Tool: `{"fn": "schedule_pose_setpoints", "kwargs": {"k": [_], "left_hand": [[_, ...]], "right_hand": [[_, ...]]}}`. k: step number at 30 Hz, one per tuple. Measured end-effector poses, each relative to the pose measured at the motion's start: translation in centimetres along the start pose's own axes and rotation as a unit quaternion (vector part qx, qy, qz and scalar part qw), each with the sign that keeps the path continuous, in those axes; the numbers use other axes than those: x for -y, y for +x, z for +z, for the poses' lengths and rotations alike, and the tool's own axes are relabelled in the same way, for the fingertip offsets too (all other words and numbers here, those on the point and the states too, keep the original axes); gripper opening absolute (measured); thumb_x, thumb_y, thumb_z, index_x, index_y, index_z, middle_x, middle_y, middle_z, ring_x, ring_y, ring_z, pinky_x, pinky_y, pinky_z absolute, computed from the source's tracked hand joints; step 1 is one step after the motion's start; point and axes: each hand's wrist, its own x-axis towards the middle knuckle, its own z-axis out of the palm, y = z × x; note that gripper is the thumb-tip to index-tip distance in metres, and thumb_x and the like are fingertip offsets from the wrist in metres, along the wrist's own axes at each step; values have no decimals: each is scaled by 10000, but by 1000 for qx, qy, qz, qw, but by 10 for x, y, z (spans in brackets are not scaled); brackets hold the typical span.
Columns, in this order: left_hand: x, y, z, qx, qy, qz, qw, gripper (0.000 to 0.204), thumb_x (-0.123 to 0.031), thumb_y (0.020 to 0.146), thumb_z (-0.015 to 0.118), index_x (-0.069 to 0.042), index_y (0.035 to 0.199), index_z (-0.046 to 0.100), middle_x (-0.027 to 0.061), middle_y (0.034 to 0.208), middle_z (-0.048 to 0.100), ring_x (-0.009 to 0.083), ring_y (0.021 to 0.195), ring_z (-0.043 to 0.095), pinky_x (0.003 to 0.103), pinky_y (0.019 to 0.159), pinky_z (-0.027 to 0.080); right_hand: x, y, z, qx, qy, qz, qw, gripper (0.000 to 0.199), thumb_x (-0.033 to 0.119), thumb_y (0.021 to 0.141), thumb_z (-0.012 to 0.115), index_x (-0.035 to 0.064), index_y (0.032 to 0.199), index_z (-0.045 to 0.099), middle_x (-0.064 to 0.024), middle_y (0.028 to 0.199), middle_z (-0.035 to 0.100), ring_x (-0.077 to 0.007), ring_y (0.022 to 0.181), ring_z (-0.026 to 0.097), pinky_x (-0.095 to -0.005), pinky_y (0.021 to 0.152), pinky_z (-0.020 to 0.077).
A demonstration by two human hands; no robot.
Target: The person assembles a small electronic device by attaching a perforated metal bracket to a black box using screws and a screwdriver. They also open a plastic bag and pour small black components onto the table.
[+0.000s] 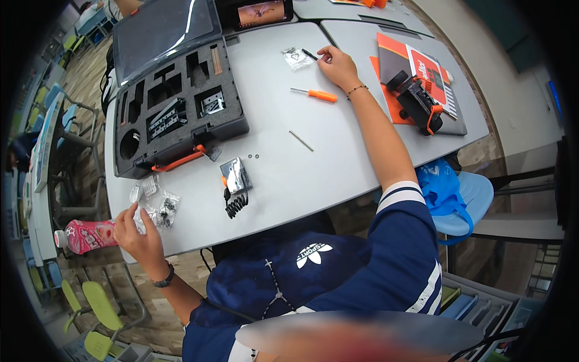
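Note:
My right hand (338, 66) reaches to the far part of the white table, its fingertips closed at the end of a slim black stick (309, 54). The stick lies over a small clear plastic bag (295, 59). Below that hand is a screwdriver (319, 95) with an orange handle. My left hand (140, 235) is at the near left corner, fingers apart and holding nothing I can see. Beside its fingertips lie clear bags of small parts (167, 211). A pink bottle (90, 236) stands out beyond its fingers.
An open black case (226, 130) with cut foam fills the left side. Near the middle are a boxy part with coiled black cable (235, 181), two tiny rings (253, 156) and a thin metal rod (301, 140). A small wheeled vehicle (416, 102) sits on booklets at right.

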Motion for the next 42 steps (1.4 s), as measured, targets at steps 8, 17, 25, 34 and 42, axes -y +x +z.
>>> {"fn": "schedule_pose_setpoints", "kwargs": {"k": [8,17,25,34,42], "left_hand": [[-37,18,-7,-31,-64,33,997,213,-44,795,621,-32,1007,633,96,946,581,249,894,537,351,811,392],[-68,44,-13,-30,-125,124,984,262,-32,751,639,-45,1012,639,97,961,580,253,912,519,360,838,379],[-85,46,-6,-20,-179,147,973,290,-55,711,655,-64,1001,642,75,955,573,258,901,517,415,910,341],[-114,88,0,31,-360,131,923,260,-45,724,649,-34,983,627,104,934,593,244,919,545,323,853,411],[-171,113,50,377,-708,-70,593,408,-223,915,535,16,1240,475,107,1111,558,158,997,586,258,850,457]], "right_hand": [[-23,5,2,-81,164,7,983,215,151,764,613,82,964,655,-45,838,654,-143,725,597,-272,680,487],[1,-7,2,-98,-29,-263,959,214,131,733,638,163,940,679,-23,960,612,-193,938,545,-338,841,437],[11,-1,17,-80,-73,-262,959,78,168,771,639,162,819,700,25,849,657,-184,871,562,-340,810,407],[92,-27,-49,160,536,9,829,215,186,826,633,3,938,646,-40,807,634,-103,731,574,-241,748,463],[122,-73,-64,321,669,1,671,238,176,860,567,-25,984,597,-64,906,612,-136,840,588,-318,836,474]]}}
